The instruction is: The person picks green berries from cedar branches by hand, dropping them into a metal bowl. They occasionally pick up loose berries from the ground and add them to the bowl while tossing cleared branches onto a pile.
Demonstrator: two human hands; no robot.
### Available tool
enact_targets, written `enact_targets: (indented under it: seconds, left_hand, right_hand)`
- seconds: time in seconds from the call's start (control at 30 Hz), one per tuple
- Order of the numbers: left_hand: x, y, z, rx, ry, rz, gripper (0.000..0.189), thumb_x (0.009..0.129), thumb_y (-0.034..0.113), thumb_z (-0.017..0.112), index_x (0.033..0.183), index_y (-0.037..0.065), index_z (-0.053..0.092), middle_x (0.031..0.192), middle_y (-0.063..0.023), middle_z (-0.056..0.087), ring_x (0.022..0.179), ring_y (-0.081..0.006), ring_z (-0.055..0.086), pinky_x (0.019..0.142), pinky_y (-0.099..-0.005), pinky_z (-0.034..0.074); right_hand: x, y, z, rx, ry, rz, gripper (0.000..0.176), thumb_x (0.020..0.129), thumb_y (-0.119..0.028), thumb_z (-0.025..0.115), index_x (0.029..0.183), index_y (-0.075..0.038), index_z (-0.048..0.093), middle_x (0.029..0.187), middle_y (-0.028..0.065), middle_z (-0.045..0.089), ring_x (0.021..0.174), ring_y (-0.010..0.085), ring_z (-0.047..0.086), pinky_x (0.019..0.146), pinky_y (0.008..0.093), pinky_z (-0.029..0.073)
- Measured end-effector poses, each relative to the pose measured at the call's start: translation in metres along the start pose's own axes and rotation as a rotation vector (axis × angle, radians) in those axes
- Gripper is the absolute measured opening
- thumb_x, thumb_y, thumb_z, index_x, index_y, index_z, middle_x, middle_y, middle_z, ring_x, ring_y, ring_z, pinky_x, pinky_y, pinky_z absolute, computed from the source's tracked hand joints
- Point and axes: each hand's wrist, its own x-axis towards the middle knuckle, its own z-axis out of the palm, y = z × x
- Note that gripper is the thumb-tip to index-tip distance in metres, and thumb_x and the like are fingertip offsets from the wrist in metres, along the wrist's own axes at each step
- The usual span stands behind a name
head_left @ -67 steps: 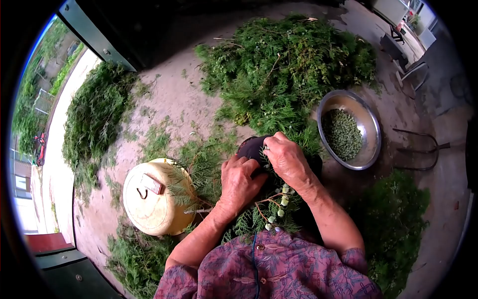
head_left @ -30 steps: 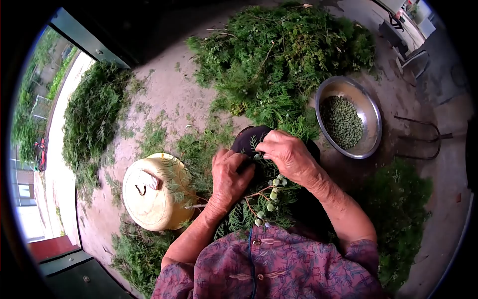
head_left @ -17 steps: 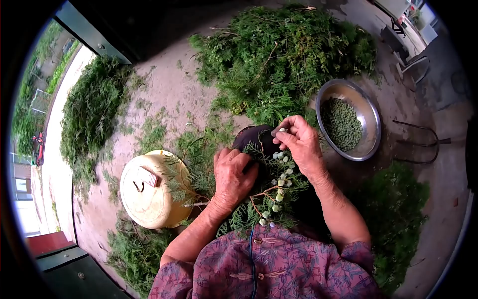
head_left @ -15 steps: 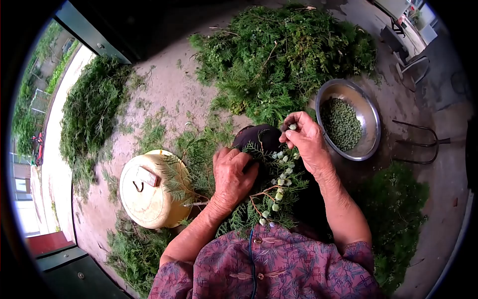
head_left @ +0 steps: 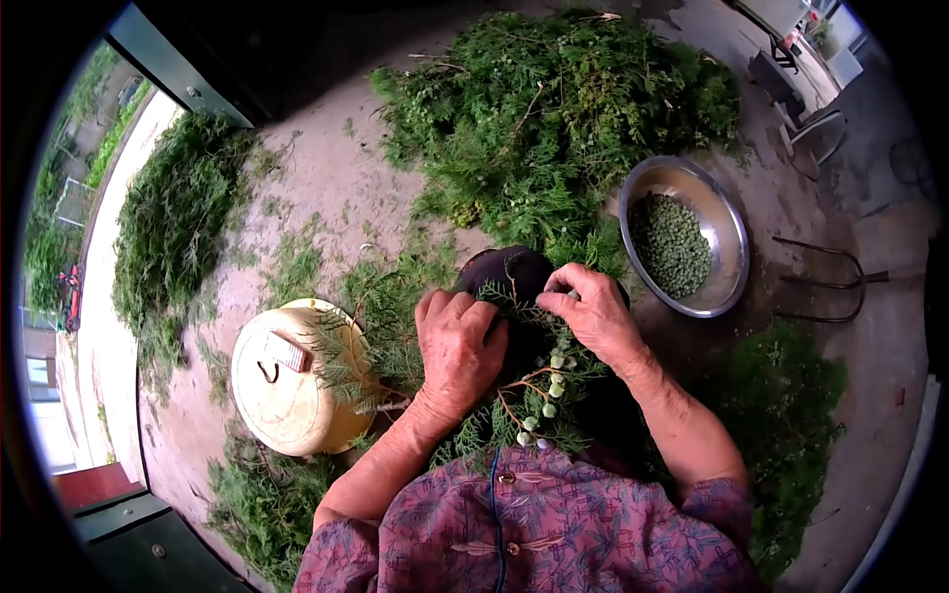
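My left hand [head_left: 460, 346] is closed round an evergreen branch [head_left: 534, 376] that lies across my lap, with its flat leafy sprays spreading to both sides. Pale green seed cones [head_left: 555, 388] hang along its twigs, right of my left hand. At the upper end of the cones, my right hand [head_left: 591, 314] has thumb and fingers pinched together. A bit of a green cone shows between its fingers, partly hidden. To the right, a steel basin [head_left: 733, 259] stands on the floor with many picked green cones [head_left: 674, 245] in it.
A large heap of cut branches [head_left: 563, 119] lies ahead, with smaller heaps at left [head_left: 183, 217] and right [head_left: 781, 425]. An upturned cream tub [head_left: 287, 400] bears a small box [head_left: 288, 352] and a dark hook [head_left: 268, 373]. A fork's tines [head_left: 830, 282] lie beyond the basin.
My right hand has come down and left from a raised spot near the basin to the branch's cones. My left hand keeps its hold on the branch.
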Motion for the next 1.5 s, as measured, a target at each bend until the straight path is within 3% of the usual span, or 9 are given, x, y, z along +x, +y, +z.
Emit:
enact_targets:
  seconds: [0.07, 0.33, 0.5, 0.63, 0.77, 1.03, 1.13, 1.2, 1.5]
  left_hand:
    - [-0.001, 0.001, 0.001, 0.019, -0.004, 0.0, 0.016, 0.062, 0.01, 0.068, 0.076, 0.007, 0.061, 0.074, -0.0059, 0.055, 0.078, -0.0268, 0.052, 0.08, -0.0414, 0.038]
    - [0.006, 0.011, 0.002, 0.075, -0.105, 0.28, 0.023, 0.063, 0.016, 0.07, 0.086, 0.013, 0.066, 0.091, 0.0027, 0.061, 0.095, -0.0198, 0.053, 0.1, -0.0493, 0.027]
    - [0.018, 0.019, -0.006, 0.04, -0.296, 0.267, 0.025, 0.063, 0.026, 0.071, 0.087, 0.018, 0.067, 0.069, 0.0008, 0.05, 0.08, -0.0198, 0.05, 0.1, -0.0519, 0.026]
    - [0.019, 0.016, 0.001, 0.08, -0.329, 0.25, 0.022, 0.065, 0.023, 0.07, 0.087, 0.019, 0.067, 0.067, -0.0007, 0.048, 0.077, -0.0207, 0.05, 0.098, -0.0512, 0.028]
    - [0.02, 0.011, 0.004, 0.03, -0.318, 0.248, 0.021, 0.065, 0.025, 0.069, 0.085, 0.018, 0.067, 0.063, -0.0002, 0.049, 0.074, -0.0206, 0.05, 0.094, -0.0497, 0.031]
    - [0.024, 0.014, 0.015, 0.047, -0.288, 0.334, 0.012, 0.067, 0.024, 0.067, 0.069, 0.013, 0.063, 0.059, 0.0006, 0.052, 0.069, -0.0193, 0.05, 0.087, -0.0463, 0.033]
    - [0.023, 0.016, 0.014, 0.037, -0.271, 0.299, 0.011, 0.068, 0.022, 0.067, 0.071, 0.013, 0.064, 0.059, 0.0008, 0.053, 0.069, -0.0193, 0.05, 0.087, -0.0455, 0.034]
    - [0.021, 0.013, 0.015, 0.008, -0.229, 0.284, 0.01, 0.068, 0.021, 0.066, 0.074, 0.013, 0.065, 0.058, 0.0011, 0.052, 0.068, -0.0194, 0.05, 0.087, -0.045, 0.034]
    - [0.021, 0.011, 0.011, -0.065, -0.154, 0.268, 0.015, 0.068, 0.015, 0.066, 0.082, 0.012, 0.067, 0.059, 0.0012, 0.053, 0.066, -0.0195, 0.05, 0.084, -0.0427, 0.035]
  right_hand:
    - [0.005, -0.002, -0.017, 0.588, 0.123, 0.45, 0.015, 0.083, -0.017, 0.063, 0.081, -0.004, 0.054, 0.063, -0.0048, 0.047, 0.052, 0.0055, 0.045, 0.044, 0.0201, 0.035]
    - [0.002, -0.007, -0.05, 1.266, 0.213, 0.335, 0.011, 0.085, -0.016, 0.058, 0.089, -0.005, 0.055, 0.076, 0.0034, 0.053, 0.068, 0.0173, 0.053, 0.055, 0.0287, 0.046]
    - [-0.007, -0.021, -0.057, 1.399, 0.179, 0.216, 0.013, 0.083, -0.013, 0.058, 0.091, -0.004, 0.054, 0.079, 0.0038, 0.054, 0.073, 0.0182, 0.053, 0.055, 0.0283, 0.046]
    - [-0.034, -0.019, -0.067, 0.905, 0.112, 0.263, 0.015, 0.078, -0.006, 0.064, 0.091, -0.003, 0.057, 0.079, 0.0019, 0.055, 0.061, 0.0153, 0.05, 0.053, 0.0254, 0.042]
    - [-0.055, -0.021, -0.049, -0.305, 0.133, -0.093, 0.028, 0.069, -0.002, 0.069, 0.096, -0.002, 0.062, 0.073, 0.0079, 0.053, 0.062, 0.0183, 0.052, 0.056, 0.0296, 0.043]
    - [-0.05, 0.001, -0.015, -0.345, 0.424, -0.292, 0.012, 0.077, 0.001, 0.063, 0.088, 0.0, 0.06, 0.072, 0.0093, 0.057, 0.057, 0.0197, 0.057, 0.048, 0.0258, 0.046]
    - [-0.056, -0.011, -0.009, 0.599, 0.421, 0.44, 0.01, 0.085, -0.012, 0.06, 0.085, -0.002, 0.059, 0.071, 0.0045, 0.056, 0.05, 0.0114, 0.051, 0.041, 0.0206, 0.038]
    - [-0.057, -0.002, -0.024, 0.898, 0.473, 0.337, 0.014, 0.09, -0.019, 0.054, 0.087, -0.005, 0.055, 0.076, 0.0029, 0.057, 0.051, 0.0073, 0.049, 0.04, 0.0181, 0.032]
    - [-0.064, -0.009, -0.01, 0.713, 0.235, 0.448, 0.01, 0.081, -0.006, 0.062, 0.09, -0.004, 0.057, 0.065, -0.0035, 0.051, 0.05, 0.0014, 0.043, 0.042, 0.0149, 0.03]
